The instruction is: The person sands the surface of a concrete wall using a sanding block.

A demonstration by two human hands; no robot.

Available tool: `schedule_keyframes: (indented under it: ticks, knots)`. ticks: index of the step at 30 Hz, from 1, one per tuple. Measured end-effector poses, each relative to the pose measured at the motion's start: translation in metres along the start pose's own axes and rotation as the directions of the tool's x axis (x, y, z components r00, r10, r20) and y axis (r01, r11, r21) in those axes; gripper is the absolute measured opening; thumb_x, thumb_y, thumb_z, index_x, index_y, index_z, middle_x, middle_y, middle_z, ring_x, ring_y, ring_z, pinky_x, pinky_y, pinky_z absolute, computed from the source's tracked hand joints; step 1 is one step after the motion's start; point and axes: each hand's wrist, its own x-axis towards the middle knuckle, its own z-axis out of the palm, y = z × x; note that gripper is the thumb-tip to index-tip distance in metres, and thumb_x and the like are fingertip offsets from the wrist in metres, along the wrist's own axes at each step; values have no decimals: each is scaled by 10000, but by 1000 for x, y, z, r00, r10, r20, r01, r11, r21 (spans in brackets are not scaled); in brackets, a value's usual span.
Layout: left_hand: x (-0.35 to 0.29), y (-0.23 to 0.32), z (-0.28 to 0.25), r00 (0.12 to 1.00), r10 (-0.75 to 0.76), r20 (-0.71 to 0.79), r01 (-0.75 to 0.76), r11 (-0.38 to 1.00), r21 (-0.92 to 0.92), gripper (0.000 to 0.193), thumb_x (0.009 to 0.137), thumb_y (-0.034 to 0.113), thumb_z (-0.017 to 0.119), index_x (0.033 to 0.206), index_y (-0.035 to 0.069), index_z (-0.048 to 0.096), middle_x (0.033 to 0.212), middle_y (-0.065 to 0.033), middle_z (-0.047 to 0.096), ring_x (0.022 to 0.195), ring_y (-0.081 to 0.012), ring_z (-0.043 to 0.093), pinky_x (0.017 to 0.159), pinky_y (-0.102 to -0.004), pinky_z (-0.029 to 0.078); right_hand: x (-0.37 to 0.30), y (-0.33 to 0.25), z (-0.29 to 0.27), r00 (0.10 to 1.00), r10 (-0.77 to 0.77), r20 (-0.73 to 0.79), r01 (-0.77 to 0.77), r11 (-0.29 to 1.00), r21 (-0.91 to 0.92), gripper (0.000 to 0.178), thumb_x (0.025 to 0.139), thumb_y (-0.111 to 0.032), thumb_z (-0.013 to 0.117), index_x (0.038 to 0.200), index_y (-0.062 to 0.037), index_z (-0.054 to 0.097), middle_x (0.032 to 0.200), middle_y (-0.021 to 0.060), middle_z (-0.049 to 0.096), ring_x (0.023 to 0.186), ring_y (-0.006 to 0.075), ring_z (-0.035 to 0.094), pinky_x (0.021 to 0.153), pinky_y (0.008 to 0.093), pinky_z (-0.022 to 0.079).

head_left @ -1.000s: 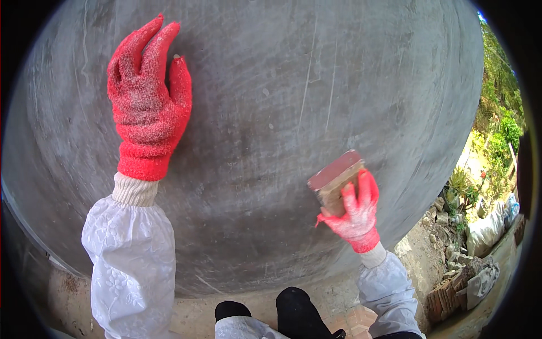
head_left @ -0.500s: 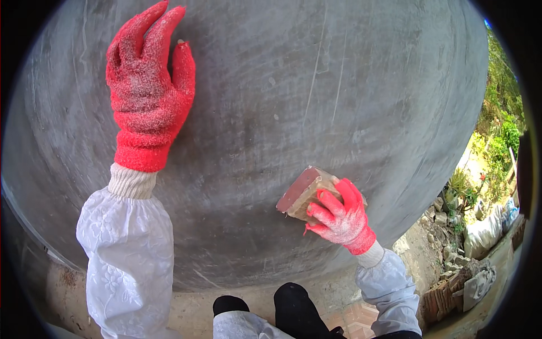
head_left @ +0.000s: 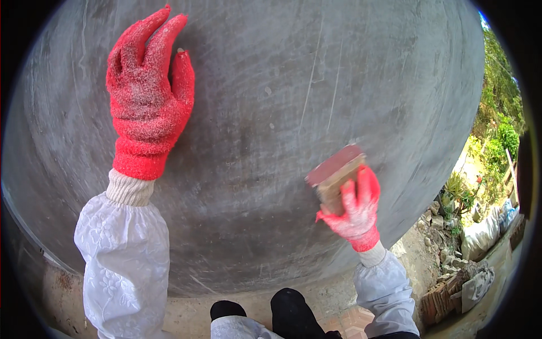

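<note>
No readable text, labels, numbers or signs anywhere.

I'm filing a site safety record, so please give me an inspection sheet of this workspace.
Surface: large grey surface, streaked and scuffed, darker toward the bottom.
Job's things: brownish block with a dull red face, slightly blurred, held against or close to the surface.
Clutter: loose stones, a stack of flat brown pieces and a white sack, all at lower right.
Hands: both red-gloved; left hand open over the surface, holding nothing visible; right hand grips the block.
Cables: nothing seen.
Surroundings: green plants at right; floor below.
</note>
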Motion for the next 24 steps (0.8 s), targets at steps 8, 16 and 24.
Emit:
schedule_keyframes:
  ticks: [8, 16, 24]
  knots:
    - [14, -6, -17, 999, 36, -29, -36, 999, -13, 456, 843, 39, 657, 1284, 140, 609, 1364, -45, 578, 1258, -280, 518, 1078, -402, 391, 16, 155, -51, 697, 571, -434, -577, 806, 133, 937, 762, -162, 793, 1561, -80, 312, 1635, 155, 236, 1476, 334, 289, 1188, 414, 285]
    - [5, -6, -11, 1000, 10, 18, -10, 1000, 27, 465, 868, 20, 647, 1317, 133, 598, 1401, -59, 555, 1292, -275, 498, 1096, -394, 379, -7, 8, -4, 964, 228, -140, -236, 971, -43, 1096, 548, -284, 923, 1503, -145, 404, 1559, 189, 329, 1344, 452, 410, 1084, 551, 399]
    - [15, -4, -24, 999, 26, 43, -28, 999, 31, 477, 885, 0, 632, 1345, 116, 583, 1419, -72, 545, 1327, -283, 471, 1116, -401, 370, 5, 150, -47, 730, 542, -417, -561, 823, 89, 967, 710, -161, 823, 1546, -97, 343, 1611, 157, 275, 1463, 346, 303, 1175, 424, 310]
